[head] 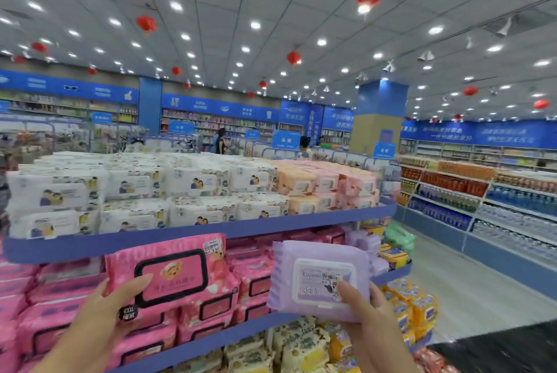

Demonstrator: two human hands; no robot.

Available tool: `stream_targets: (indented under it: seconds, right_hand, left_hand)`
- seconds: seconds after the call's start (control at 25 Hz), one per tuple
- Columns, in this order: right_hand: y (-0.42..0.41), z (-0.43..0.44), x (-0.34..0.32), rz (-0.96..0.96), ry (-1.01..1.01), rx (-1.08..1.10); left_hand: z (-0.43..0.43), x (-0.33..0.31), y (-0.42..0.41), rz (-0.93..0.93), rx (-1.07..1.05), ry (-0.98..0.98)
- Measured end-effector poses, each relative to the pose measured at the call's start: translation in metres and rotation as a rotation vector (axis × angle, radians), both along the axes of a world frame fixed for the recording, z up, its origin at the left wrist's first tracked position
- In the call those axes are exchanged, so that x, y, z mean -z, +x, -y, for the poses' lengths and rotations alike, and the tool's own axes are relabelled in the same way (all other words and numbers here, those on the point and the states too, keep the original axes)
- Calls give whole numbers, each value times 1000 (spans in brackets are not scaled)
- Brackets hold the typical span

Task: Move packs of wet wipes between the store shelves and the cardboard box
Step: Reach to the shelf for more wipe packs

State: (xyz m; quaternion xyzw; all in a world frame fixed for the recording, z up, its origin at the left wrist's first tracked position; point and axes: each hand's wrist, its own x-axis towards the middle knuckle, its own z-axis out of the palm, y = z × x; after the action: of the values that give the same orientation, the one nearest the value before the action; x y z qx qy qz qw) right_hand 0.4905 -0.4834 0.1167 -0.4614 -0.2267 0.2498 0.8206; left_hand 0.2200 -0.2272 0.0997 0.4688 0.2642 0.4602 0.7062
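Note:
My left hand (99, 312) holds a pink pack of wet wipes (171, 273) with a bear picture and a black-framed lid, raised in front of the middle shelf (211, 342). My right hand (366, 318) grips a purple pack of wet wipes (316, 279) from below, thumb on its white lid. Both packs face me and carry price stickers. Behind them the middle shelf is stacked with more pink packs (60, 306) and purple packs (364, 243). The cardboard box is not in view.
The top blue shelf (211, 231) carries white and peach wipe packs. Yellow packs (301, 348) fill the lower shelf. An aisle (470, 291) runs to the right beside shelves of bottled drinks (482, 200). A dark surface (506, 348) lies at the bottom right. People stand far back.

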Motion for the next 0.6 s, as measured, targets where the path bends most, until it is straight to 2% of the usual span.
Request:
stream_targets:
  seconds: [0.24, 0.48, 0.6]
  right_hand:
    - [134, 41, -9, 39, 40, 126]
    - [295, 50, 31, 57, -46, 268]
    - [378, 44, 53, 54, -95, 309]
  left_hand:
    - [0, -10, 175, 11, 166, 68]
    - [-10, 27, 364, 6, 312, 91]
    - [-32, 64, 458, -62, 347, 61]
